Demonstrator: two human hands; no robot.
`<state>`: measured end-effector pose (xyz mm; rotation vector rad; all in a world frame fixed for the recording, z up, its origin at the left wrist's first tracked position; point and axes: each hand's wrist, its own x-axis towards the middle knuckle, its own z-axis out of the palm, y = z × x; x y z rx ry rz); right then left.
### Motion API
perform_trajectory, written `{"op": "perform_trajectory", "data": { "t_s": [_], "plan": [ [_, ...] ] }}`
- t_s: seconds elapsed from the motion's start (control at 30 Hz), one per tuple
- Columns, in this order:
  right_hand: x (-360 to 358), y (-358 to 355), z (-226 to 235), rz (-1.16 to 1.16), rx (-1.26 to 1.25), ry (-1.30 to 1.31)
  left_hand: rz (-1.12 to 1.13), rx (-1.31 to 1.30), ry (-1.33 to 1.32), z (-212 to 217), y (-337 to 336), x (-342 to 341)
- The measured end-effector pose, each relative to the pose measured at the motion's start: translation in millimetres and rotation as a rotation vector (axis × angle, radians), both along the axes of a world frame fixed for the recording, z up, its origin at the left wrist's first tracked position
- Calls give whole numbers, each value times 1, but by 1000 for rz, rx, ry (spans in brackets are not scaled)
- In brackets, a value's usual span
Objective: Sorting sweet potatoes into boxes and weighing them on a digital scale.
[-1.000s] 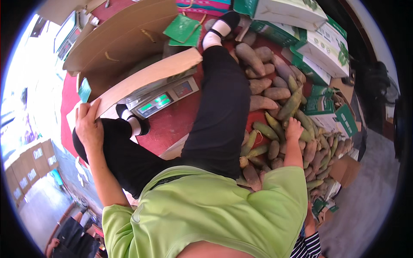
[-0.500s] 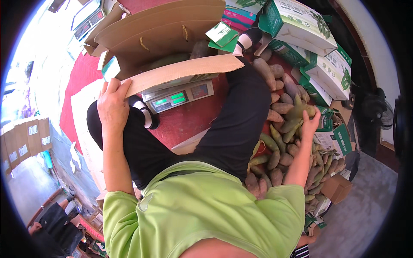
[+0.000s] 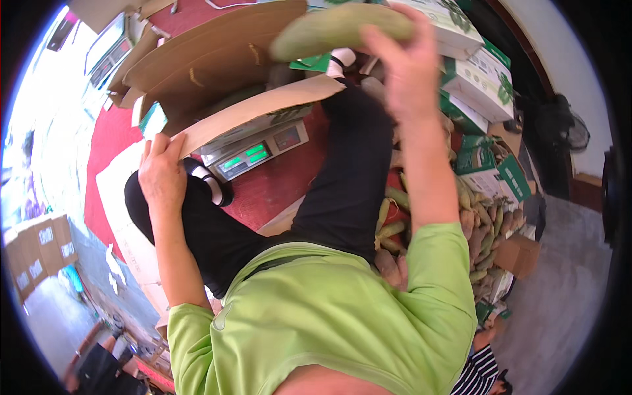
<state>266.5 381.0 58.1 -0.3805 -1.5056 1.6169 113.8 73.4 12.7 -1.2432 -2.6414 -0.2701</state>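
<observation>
1. Grip: the bare right hand is closed, thumb and fingers wide around one end of a long, pale green, tapered vegetable. Its free end points left, overlapping the far right side of the open brown cardboard box.
2. The bare left hand clasps the left corner of the box's brown near flap.
3. Handling: steady the flap. Grip nearer the vegetable's middle, as an end hold may let the tip dip. Guide it clear of the box walls.
4. The near flap hides the platform of the silver-grey, green-lit scale in front of the box; contact is unconfirmed. Box contents are dim.
5. Right of the box, the forearm covers part of the brown-and-green vegetable pile.
6. Motion blurs the right hand; the vegetable's height above the box cannot be judged.
7. Beyond the box's right side, white-and-green cartons are partly hidden.
</observation>
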Motion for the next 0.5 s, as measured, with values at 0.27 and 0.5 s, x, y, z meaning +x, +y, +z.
{"op": "perform_trajectory", "data": {
  "t_s": [0.27,0.5],
  "plan": [
    [-55,-19,-44,-45,311,-238,56,-63,28,-6,-2,0],
    [99,63,-103,-242,155,-475,55,-97,48,-8,0,-2]
  ]
}}
